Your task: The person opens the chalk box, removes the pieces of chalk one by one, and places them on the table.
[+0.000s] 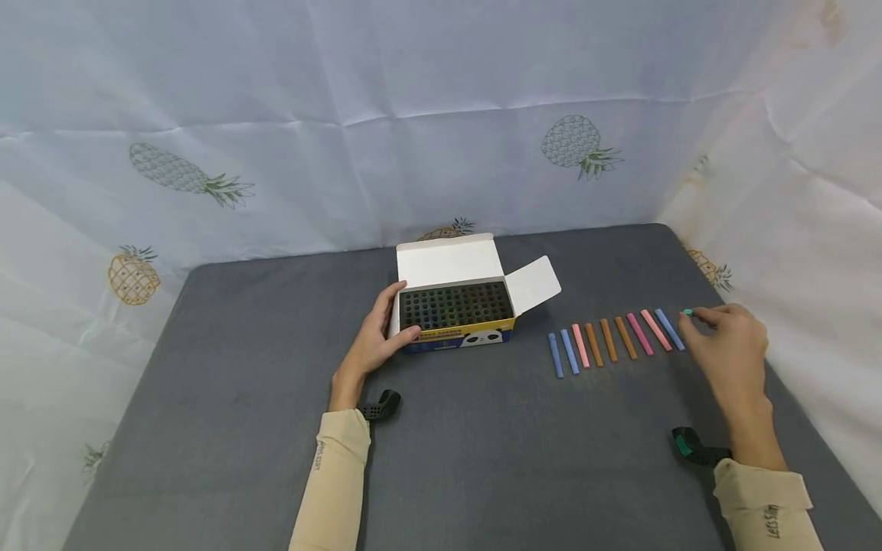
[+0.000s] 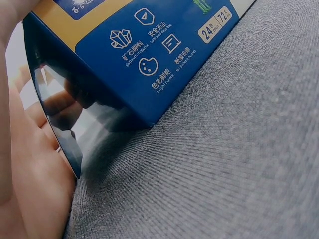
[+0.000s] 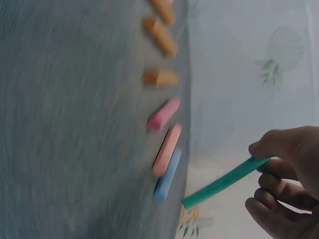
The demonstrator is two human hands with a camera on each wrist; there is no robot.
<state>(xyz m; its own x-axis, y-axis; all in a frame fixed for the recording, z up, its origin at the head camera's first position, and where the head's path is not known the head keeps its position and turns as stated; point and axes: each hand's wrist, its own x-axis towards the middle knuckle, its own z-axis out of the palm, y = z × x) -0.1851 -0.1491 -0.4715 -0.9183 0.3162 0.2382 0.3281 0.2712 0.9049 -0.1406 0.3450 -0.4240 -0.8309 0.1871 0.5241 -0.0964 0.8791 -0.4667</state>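
My left hand (image 1: 368,348) holds the left end of an open chalk box (image 1: 436,342), its thumb by the front top edge and its fingers along the left side. The left wrist view shows the blue and yellow box (image 2: 134,84) and its bent side flap against the palm. Inside the box, a dark holder (image 1: 456,304) has rows of round holes. At the far right, my right hand (image 1: 733,348) pinches a green chalk stick (image 3: 224,184) by one end between thumb and fingers. Beside it lies a blue chalk stick (image 1: 670,330), the rightmost of the row.
A slanting row of several chalk sticks lies right of the box: blue (image 1: 555,356), pink (image 1: 580,345), orange (image 1: 609,340) and magenta (image 1: 639,334) among them. The box's white lid (image 1: 451,262) and right flap (image 1: 534,285) stand open. Pineapple-print cloth (image 1: 413,176) hangs behind the grey table (image 1: 482,459).
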